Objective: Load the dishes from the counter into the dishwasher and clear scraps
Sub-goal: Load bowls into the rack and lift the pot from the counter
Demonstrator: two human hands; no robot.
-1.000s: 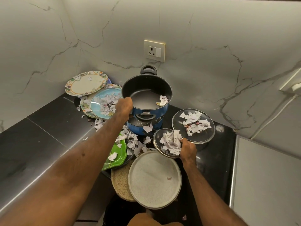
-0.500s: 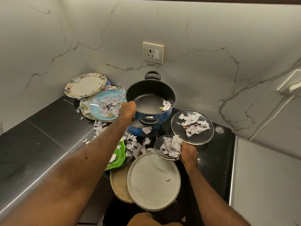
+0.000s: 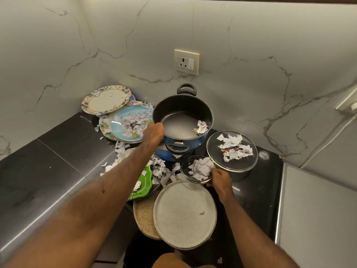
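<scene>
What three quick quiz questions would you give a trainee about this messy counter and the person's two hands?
1. True or false: the blue pot holds no paper scraps.
2. What does the right hand hold? A a spoon; B the small glass lid; C a mug.
3. Fill in: the left hand grips the blue pot by its ____.
Key: 1 false, paper scraps lie inside; 2 B; 3 rim.
</scene>
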